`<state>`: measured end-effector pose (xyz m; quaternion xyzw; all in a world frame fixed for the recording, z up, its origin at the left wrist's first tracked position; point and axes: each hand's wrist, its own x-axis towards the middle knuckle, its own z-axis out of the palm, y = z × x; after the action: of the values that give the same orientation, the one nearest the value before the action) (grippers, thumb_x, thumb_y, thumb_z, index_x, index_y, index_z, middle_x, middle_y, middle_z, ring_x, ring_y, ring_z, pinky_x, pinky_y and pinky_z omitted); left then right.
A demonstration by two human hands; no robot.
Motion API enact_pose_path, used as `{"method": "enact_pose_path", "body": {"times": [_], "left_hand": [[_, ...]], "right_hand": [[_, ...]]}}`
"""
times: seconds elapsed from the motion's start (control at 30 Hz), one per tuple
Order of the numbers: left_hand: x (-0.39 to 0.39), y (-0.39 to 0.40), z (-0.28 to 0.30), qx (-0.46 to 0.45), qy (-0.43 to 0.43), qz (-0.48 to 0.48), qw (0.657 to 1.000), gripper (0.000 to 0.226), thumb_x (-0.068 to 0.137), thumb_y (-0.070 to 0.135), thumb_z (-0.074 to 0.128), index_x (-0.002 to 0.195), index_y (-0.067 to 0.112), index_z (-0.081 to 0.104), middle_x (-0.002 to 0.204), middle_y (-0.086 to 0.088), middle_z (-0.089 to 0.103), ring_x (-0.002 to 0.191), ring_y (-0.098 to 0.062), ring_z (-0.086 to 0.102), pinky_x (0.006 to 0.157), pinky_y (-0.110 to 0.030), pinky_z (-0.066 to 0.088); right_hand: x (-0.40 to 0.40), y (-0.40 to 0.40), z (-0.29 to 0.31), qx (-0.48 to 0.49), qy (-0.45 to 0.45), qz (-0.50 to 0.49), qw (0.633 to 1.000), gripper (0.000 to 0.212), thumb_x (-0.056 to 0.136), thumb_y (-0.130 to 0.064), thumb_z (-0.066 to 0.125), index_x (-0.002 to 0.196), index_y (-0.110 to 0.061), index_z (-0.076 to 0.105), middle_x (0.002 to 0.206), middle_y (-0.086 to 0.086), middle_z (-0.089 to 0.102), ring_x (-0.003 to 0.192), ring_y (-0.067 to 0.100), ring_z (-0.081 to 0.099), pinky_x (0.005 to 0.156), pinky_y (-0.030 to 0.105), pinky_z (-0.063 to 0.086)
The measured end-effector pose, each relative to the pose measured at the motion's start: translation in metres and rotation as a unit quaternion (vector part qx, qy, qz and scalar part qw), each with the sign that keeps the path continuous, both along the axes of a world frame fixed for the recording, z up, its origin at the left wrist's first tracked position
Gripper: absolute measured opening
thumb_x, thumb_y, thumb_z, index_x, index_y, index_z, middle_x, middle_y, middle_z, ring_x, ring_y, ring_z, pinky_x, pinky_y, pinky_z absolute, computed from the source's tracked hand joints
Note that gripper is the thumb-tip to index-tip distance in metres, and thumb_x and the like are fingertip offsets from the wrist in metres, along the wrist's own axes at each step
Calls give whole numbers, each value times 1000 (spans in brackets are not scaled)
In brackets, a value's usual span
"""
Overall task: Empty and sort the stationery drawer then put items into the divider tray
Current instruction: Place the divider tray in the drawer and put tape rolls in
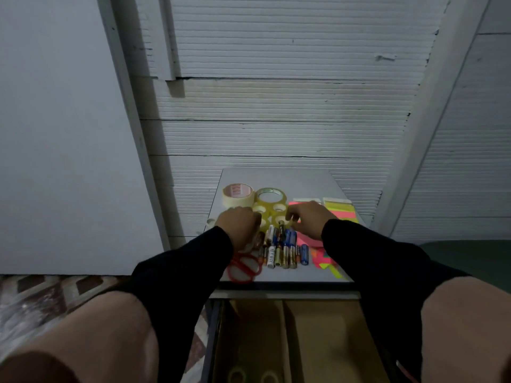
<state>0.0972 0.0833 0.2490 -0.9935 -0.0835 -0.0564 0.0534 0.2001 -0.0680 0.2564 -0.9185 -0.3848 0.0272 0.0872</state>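
Two hands sort stationery on a small grey tabletop.

The left hand, fingers curled, covers small glossy clear tape rolls; whether it grips one cannot be told. The right hand lies spread on pink sticky notes. Cylindrical batteries lie nearer; the cardboard divider tray is nearest, partly cut off.
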Motion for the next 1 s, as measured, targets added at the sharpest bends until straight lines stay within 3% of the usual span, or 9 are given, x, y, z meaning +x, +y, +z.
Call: {"method": "enact_pose_path", "body": {"times": [0.17,0.37,0.5,0.67,0.83,1.0], "left_hand": [[47,21,-2,38,35,31,998,48,91,8,48,135,28,46,138,-9,42,125,-31,43,101,-41,37],[85,34,-13,91,103,23,990,48,94,7,42,134,31,49,136,-9,50,127,-29,45,112,-46,26],[86,37,-12,65,93,23,993,42,92,6,43,129,23,56,128,-5,59,122,-25,52,113,-42,28],[82,38,-15,35,64,30,997,38,95,9,42,129,21,55,128,-7,59,122,-26,52,111,-38,30],[80,37,-15,16,32,28,999,41,94,6,40,131,19,51,128,-10,58,121,-28,53,104,-35,37],[85,43,-16,30,-22,8,999,35,93,11,46,124,23,56,120,-4,60,115,-27,55,105,-40,35]], "right_hand": [[44,21,-6,8,-17,-12,1000,29,95,-12,49,123,-18,56,125,13,57,111,28,56,91,33,44],[71,40,-26,-15,-12,-23,1000,48,92,3,42,131,-24,53,136,14,51,118,28,53,91,31,43],[77,41,-36,-3,-24,-34,999,47,92,3,42,126,-25,58,133,11,54,119,26,52,90,29,42],[81,43,-43,36,-19,-46,998,34,91,-3,42,109,-20,65,114,11,65,103,27,59,75,25,39],[78,45,-45,41,-7,-38,998,43,90,-2,43,118,-27,64,127,11,59,110,29,59,91,30,46],[76,47,-44,93,34,-80,992,33,88,-3,48,108,-19,69,116,12,65,102,28,62,80,26,44]]}}
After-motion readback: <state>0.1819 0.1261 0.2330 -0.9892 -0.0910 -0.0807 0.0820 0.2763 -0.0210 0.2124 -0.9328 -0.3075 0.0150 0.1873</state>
